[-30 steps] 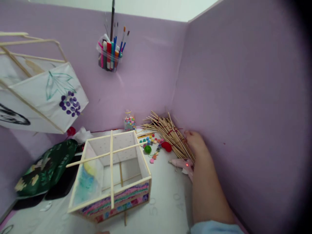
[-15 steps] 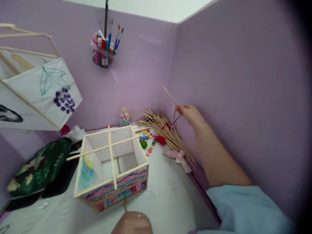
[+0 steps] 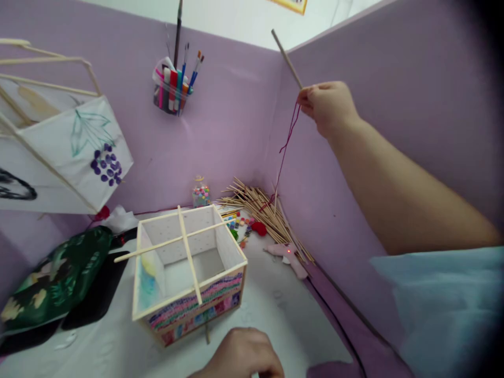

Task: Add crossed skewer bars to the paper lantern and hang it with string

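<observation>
High at the right, my right hand point(image 3: 328, 105) pinches a thin wooden stick point(image 3: 286, 58) that points up and left. A dark red yarn point(image 3: 289, 134) hangs from the same fingers down to the pile of thin sticks point(image 3: 271, 212) on the table. My left hand point(image 3: 244, 354) is low in the picture, curled, its fingertips hidden or cut off by the frame edge. Just beyond it stands an open box frame point(image 3: 191, 299) with painted paper sides. Two crossed sticks point(image 3: 181, 237) lie over its top.
A pink glue gun point(image 3: 287, 252) with a red light lies beside the sticks, its cord running along the right wall. Behind are a jar of coloured beads point(image 3: 200, 194) and a wall cup of brushes point(image 3: 171, 94). A painted paper lantern point(image 3: 79, 157) hangs left above a green bag point(image 3: 59, 278).
My right hand has risen and come nearer, lifting the stick and drawing the red yarn up from the pile. My left hand has shifted slightly right. The view has moved a little.
</observation>
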Action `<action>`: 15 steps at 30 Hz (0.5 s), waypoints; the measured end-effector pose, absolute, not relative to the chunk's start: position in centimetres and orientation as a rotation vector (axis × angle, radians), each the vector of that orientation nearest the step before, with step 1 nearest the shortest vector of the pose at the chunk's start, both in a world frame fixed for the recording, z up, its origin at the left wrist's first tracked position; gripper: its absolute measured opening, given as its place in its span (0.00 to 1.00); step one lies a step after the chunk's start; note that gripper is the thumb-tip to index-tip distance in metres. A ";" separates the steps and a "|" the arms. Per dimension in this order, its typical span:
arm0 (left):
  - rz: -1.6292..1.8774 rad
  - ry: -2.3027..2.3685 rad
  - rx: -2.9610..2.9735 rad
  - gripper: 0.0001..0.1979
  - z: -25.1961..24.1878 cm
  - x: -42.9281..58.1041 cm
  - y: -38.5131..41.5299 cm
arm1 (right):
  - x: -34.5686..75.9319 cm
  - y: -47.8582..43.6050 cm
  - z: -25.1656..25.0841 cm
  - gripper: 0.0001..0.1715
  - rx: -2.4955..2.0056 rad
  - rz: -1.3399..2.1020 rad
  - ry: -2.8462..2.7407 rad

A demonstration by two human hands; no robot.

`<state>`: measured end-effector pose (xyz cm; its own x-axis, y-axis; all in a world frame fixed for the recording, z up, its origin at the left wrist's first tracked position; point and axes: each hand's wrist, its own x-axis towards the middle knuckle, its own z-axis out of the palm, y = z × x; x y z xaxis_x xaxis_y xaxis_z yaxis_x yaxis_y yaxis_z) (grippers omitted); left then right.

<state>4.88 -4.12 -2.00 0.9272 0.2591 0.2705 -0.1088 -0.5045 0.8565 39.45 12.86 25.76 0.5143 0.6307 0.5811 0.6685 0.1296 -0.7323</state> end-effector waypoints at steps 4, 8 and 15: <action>0.370 0.359 1.904 0.20 -0.5 4.1 -4.2 | 37.0 10.9 20.2 0.17 -1.918 0.092 -1.206; 0.325 0.377 1.831 0.18 0.0 4.0 -4.0 | 34.2 10.8 10.1 0.08 -2.198 0.433 -1.324; 0.285 0.442 1.894 0.12 -1.2 3.9 -3.4 | 35.7 9.2 2.7 0.13 -2.503 0.378 -1.528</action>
